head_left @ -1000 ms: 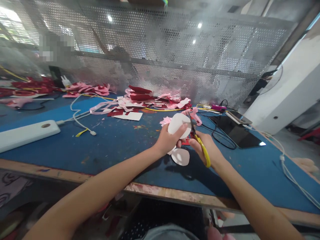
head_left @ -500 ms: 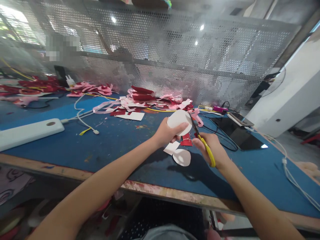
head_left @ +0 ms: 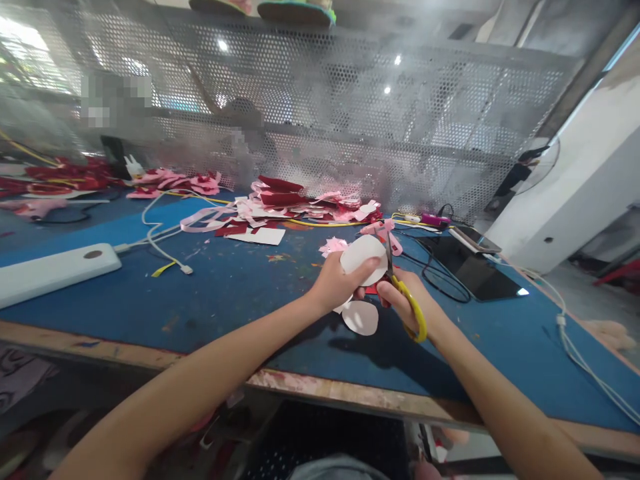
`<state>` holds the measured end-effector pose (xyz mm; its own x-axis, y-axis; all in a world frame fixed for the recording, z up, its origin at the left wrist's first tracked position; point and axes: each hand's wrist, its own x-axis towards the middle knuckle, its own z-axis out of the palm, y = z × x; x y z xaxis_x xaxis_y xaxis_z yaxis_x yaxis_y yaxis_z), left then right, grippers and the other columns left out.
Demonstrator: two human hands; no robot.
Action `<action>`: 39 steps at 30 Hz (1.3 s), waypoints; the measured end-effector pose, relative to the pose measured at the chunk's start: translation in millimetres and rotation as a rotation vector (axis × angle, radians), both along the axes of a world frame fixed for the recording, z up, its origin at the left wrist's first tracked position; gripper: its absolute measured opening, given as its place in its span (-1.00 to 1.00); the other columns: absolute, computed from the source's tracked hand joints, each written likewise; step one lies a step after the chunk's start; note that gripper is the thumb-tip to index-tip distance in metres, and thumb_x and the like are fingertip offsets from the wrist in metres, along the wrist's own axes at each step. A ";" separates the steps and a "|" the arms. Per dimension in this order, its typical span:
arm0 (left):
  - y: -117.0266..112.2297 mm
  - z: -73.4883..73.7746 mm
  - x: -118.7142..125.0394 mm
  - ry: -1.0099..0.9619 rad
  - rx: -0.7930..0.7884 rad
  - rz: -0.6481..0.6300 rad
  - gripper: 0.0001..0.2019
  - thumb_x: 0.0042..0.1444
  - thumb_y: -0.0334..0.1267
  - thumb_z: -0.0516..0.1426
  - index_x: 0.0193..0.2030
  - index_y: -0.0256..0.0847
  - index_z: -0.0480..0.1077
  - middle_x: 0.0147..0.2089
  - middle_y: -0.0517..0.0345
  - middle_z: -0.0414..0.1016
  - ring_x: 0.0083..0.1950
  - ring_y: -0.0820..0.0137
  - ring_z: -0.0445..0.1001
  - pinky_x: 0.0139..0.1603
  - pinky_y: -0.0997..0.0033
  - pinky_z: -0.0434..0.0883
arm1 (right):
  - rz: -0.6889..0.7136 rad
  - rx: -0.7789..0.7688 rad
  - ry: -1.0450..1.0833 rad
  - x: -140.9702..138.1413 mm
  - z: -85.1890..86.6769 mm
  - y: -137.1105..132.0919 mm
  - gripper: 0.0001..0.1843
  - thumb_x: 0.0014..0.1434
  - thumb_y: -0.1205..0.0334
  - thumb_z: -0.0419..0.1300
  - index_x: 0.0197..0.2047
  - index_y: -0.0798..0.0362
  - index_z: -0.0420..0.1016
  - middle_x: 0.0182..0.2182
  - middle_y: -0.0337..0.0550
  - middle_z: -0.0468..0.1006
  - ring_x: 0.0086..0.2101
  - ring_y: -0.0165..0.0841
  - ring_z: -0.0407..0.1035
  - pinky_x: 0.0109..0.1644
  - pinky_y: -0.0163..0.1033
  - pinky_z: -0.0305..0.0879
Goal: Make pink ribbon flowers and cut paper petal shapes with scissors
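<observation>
My left hand is closed on a round white paper piece, held up over the blue table. My right hand grips yellow-handled scissors, whose blades point up along the right edge of that paper. Just below both hands a second white oval cut-out lies flat on the table. A small red scrap shows between the hands.
A heap of red and pink paper offcuts lies at the back by the perforated metal screen. A white power strip with cables sits left. A dark tablet and black cords lie right. The wooden table edge runs near me.
The hands and paper stay in nearly the same spot, shifting a little down and together again. The scissors blades have tipped more upright beside the paper.
</observation>
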<state>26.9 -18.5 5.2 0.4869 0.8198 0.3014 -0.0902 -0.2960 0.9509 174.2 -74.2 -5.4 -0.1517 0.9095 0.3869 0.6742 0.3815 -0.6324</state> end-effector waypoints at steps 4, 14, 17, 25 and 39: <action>1.0 5.6 -4.9 0.029 0.027 -0.008 -0.71 0.03 -0.09 0.14 -0.53 -0.30 0.35 -0.72 0.27 0.27 -0.77 0.56 0.22 -0.77 0.60 0.20 | -0.043 0.003 -0.041 3.0 2.7 -0.8 -0.50 0.14 -0.21 -0.07 -0.56 0.04 0.19 -0.68 -0.26 0.28 -0.61 -0.44 0.11 -0.51 -0.33 0.01; 10.8 5.9 -7.4 0.012 -0.011 -0.144 -0.72 0.02 -0.09 0.17 -0.50 -0.29 0.34 -0.71 0.28 0.29 -0.78 0.57 0.21 -0.80 0.59 0.20 | -0.144 0.068 -0.206 11.9 -0.1 1.7 -0.43 0.13 -0.30 -0.11 -0.58 0.04 0.13 -0.69 -0.30 0.18 -0.61 -0.47 -0.07 -0.52 -0.32 -0.13; 15.2 7.2 -8.4 0.021 -0.009 -0.155 -0.74 0.01 -0.10 0.18 -0.48 -0.28 0.36 -0.72 0.29 0.28 -0.79 0.57 0.18 -0.80 0.59 0.19 | -0.169 0.046 -0.245 13.8 1.7 1.5 -0.42 0.11 -0.31 -0.07 -0.61 0.04 0.12 -0.70 -0.30 0.15 -0.60 -0.47 -0.07 -0.52 -0.32 -0.13; 34.3 21.7 -23.5 0.148 0.043 -0.244 -0.75 -0.04 -0.11 0.23 -0.46 -0.29 0.40 -0.70 0.26 0.30 -0.76 0.57 0.21 -0.78 0.61 0.16 | -0.163 0.021 -0.239 10.6 9.1 -1.2 -0.38 0.12 -0.33 -0.13 -0.65 0.03 0.10 -0.71 -0.27 0.15 -0.61 -0.47 -0.05 -0.53 -0.31 -0.12; -0.2 -6.6 4.2 -0.029 -0.001 0.026 -0.71 0.04 -0.07 0.13 -0.50 -0.29 0.37 -0.74 0.28 0.29 -0.73 0.54 0.25 -0.66 0.56 0.24 | 0.103 -0.074 0.185 -5.1 -4.7 2.7 -0.43 0.22 -0.20 -0.13 -0.46 0.09 0.39 -0.59 -0.20 0.43 -0.56 -0.39 0.30 -0.43 -0.33 0.18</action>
